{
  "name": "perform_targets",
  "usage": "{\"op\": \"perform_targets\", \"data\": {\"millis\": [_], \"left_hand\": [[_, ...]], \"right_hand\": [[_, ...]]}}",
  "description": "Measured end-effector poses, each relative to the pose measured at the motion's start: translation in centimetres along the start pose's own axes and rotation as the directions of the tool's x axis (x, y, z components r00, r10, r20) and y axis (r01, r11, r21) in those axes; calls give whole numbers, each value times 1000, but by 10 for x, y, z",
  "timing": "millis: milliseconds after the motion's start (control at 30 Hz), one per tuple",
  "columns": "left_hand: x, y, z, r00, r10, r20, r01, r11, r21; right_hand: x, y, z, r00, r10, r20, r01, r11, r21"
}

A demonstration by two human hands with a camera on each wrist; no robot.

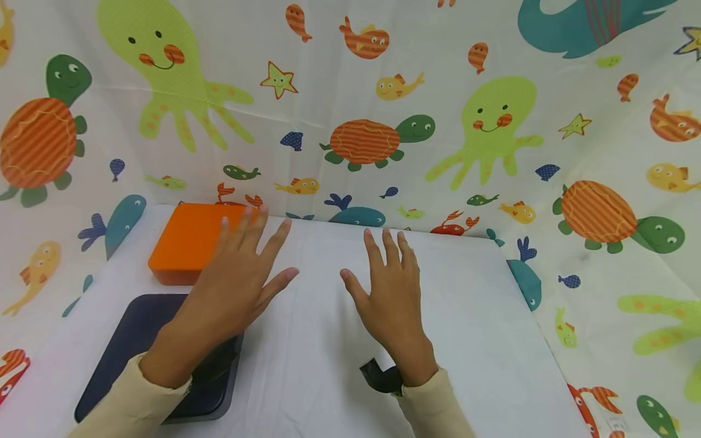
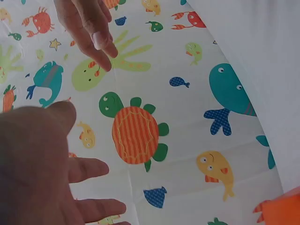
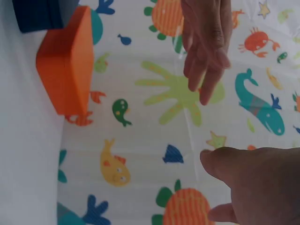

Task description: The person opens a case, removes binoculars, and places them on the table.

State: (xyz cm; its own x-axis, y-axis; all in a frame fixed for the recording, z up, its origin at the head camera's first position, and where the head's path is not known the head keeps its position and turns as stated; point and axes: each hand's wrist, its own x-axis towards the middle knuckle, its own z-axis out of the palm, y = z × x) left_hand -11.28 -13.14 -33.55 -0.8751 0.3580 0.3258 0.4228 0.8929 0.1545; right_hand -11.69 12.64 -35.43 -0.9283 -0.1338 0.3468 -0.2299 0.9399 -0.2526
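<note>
Left grip (image 1: pixel 237 277) hovers near orange box (image 1: pixel 183 240) — right grip (image 1: pixel 393 295) splayed.

There is one orange box (image 1: pixel 186 234) and one navy tray (image 1: pixel 134 328).

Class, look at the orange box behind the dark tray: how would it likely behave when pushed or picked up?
The orange box probably stays stiff, since its edges look straight and its sides flat. It seems unlikely to roll or tip: it sits low and wide on the white table. Its smooth-looking surface may be slightly slippery; weight is unclear.
</note>
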Motion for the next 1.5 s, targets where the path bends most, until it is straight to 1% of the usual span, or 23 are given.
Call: {"op": "perform_targets", "data": {"millis": [133,200,267,433,667,867,967,1067,1167,1267,1333,1400,1500], "left_hand": [[-12,-6,-3,999,-17,-52,13,998,-66],[-19,-7,-4,998,-35,-59,28,993,-118],[-25,-7,-4,997,-56,-62,46,987,-153],[-39,-10,-4,988,-122,-89,103,974,-200],[-59,-20,6,976,-163,-145,127,965,-231],[-77,-34,15,962,-223,-158,187,959,-213],[-86,-43,19,953,-254,-164,211,948,-237],[-94,-52,23,941,-313,-129,271,925,-265],[-102,-59,24,924,-378,-51,350,894,-279],[-111,-68,25,901,-431,46,424,857,-291],[-117,-76,25,890,-448,87,452,838,-307],[-123,-83,25,880,-461,120,473,821,-319],[-133,-96,27,868,-477,139,495,800,-340]], "right_hand": [[-3,-9,9,998,-12,-59,16,997,81],[-4,-13,14,997,-13,-79,22,993,119],[-6,-17,19,995,-12,-96,27,987,158],[-11,-27,33,991,-34,-129,64,969,238],[-19,-39,49,990,-85,-113,115,948,297],[-24,-50,59,989,-122,-77,141,935,326],[-27,-56,63,991,-126,-50,135,927,349],[-28,-61,68,991,-132,-24,132,923,361],[-30,-65,71,990,-139,2,128,921,368],[-31,-70,74,990,-138,40,111,910,399],[-32,-72,76,989,-130,75,85,898,432],[-33,-75,78,987,-119,113,51,877,477],[-34,-79,83,978,-100,185,-17,838,546]]}}
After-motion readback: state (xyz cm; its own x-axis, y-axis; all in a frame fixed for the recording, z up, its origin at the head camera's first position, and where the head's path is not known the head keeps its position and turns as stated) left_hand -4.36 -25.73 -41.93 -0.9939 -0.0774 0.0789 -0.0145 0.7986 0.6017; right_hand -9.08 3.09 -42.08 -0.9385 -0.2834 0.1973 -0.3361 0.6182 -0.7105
